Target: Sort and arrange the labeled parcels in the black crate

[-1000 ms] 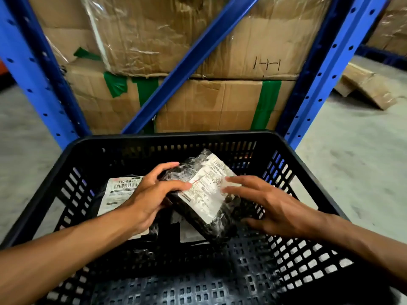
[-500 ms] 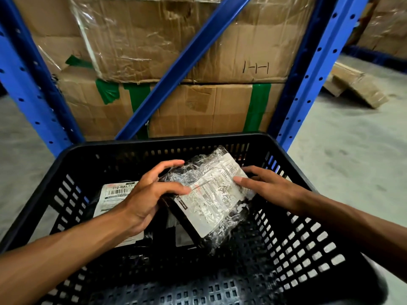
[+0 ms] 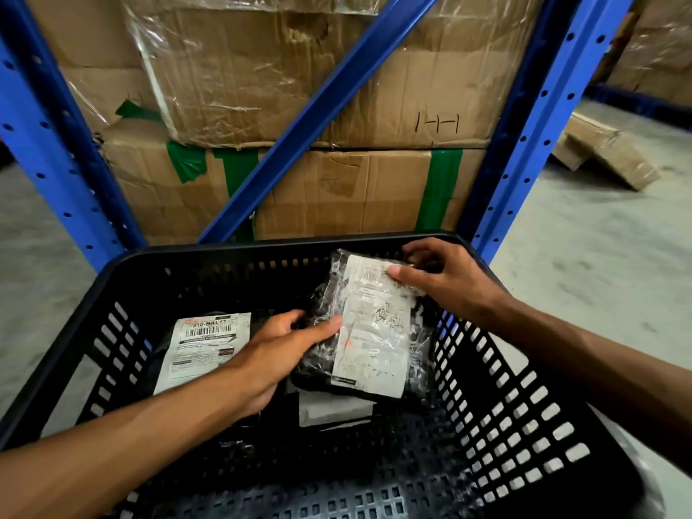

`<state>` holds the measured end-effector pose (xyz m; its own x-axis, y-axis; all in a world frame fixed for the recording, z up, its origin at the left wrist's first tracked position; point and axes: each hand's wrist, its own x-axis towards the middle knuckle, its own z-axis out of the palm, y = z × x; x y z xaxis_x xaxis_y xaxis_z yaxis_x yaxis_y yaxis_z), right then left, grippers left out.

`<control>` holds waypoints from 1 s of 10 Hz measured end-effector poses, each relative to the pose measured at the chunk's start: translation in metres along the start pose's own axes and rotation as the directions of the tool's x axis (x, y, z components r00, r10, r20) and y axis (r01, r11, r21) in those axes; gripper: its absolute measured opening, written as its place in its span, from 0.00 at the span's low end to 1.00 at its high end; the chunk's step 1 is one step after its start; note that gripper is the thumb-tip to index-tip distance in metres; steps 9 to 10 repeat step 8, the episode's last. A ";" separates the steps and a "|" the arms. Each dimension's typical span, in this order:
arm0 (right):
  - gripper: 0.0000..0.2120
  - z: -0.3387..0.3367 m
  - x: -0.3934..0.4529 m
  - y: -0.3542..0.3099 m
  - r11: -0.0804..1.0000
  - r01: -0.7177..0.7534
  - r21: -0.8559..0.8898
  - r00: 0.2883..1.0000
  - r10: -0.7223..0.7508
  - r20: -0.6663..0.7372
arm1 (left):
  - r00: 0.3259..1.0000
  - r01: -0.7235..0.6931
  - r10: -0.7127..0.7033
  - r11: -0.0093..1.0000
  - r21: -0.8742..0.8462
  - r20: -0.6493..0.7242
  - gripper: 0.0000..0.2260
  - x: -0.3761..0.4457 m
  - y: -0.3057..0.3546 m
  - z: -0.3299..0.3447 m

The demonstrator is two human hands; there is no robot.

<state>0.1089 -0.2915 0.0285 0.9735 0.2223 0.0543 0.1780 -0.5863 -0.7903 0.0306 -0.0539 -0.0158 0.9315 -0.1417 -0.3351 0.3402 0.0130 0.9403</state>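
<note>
A black slotted crate fills the lower view. Inside it, both my hands hold a black plastic-wrapped parcel with a long white label, tilted up toward the crate's far right side. My left hand grips its lower left edge, thumb on top. My right hand pinches its upper right corner near the crate's rim. A second black parcel with a white barcode label lies flat at the crate's left. Another white label shows partly under the held parcel.
A blue steel rack with a diagonal brace stands right behind the crate, loaded with taped cardboard boxes. Flattened cardboard lies on the grey concrete floor at the right.
The held parcel has turned more upright and shifted toward the crate's far right. My right hand moved from its right edge up to its top corner; the camera came closer.
</note>
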 end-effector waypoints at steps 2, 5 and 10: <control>0.45 0.042 0.010 0.027 0.909 -0.403 0.101 0.914 0.396 0.086 | 0.987 0.071 -0.060 0.995 0.066 -0.151 0.39 0.007 -0.012 0.005; 0.48 0.094 0.029 0.027 0.898 -0.375 -0.231 0.897 0.414 0.154 | 0.983 0.183 -0.075 0.550 0.815 -0.169 0.17 0.021 0.000 0.006; 0.51 0.099 0.026 0.026 0.894 -0.296 -0.337 0.913 0.368 0.174 | 0.979 0.202 -0.089 0.513 0.835 -0.182 0.16 0.015 0.015 -0.003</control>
